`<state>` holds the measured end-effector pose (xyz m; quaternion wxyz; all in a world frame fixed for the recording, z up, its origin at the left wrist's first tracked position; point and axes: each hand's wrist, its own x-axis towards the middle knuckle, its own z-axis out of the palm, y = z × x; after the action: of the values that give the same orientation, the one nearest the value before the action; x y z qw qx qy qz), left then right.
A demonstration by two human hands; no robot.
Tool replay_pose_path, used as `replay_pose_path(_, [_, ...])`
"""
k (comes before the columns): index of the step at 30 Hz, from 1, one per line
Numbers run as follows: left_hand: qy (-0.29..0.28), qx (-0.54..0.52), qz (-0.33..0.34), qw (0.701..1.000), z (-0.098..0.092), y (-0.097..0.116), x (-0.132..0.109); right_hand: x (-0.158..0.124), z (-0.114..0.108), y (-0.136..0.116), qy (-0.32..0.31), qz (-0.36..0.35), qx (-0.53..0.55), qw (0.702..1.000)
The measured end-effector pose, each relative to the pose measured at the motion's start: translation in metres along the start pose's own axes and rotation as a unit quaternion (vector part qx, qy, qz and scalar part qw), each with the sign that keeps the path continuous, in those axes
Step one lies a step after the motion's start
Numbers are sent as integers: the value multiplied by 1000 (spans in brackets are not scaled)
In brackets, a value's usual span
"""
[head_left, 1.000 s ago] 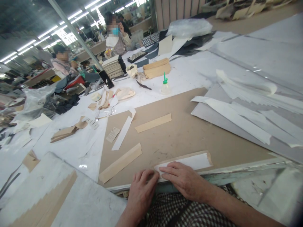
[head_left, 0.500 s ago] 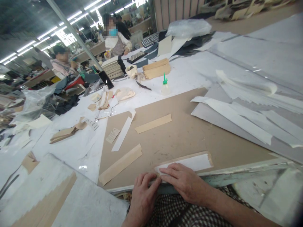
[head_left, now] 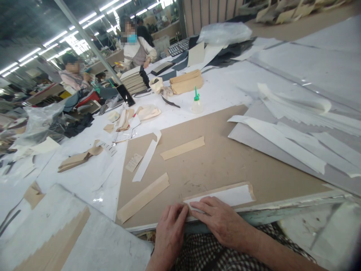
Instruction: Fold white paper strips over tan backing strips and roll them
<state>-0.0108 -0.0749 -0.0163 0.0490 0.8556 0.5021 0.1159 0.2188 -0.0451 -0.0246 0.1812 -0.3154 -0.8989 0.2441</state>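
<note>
A white strip lies on top of a slightly wider tan strip at the front edge of the brown board. My right hand rests on the left part of the white strip, its fingers stretched out and lying flat. Beside it, my left hand has its fingers curled and pressed together at the left end of the tan strip; the fingertips partly hide that end. Two more tan strips, one at the left and one farther back, lie on the board.
A narrow white strip and a small written tag lie at the board's left. Behind stands a green-tipped glue bottle. White strips are piled at right; tan strips are stacked at left. A co-worker stands across the table.
My left hand has turned slightly and its thumb has drawn in against the fingers at the strip's end. My right hand has shifted barely. Across the table, the co-worker's arms have moved.
</note>
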Motion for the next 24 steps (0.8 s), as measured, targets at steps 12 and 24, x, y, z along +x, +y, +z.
replay_pose_path(12, [-10,81,49,995,-1,2,-1,7,6,-12,47,14,-69,996])
replay_pose_path(24, [140,-153,-174,963,12,6,9,12,21,-7,89,5,-105,990])
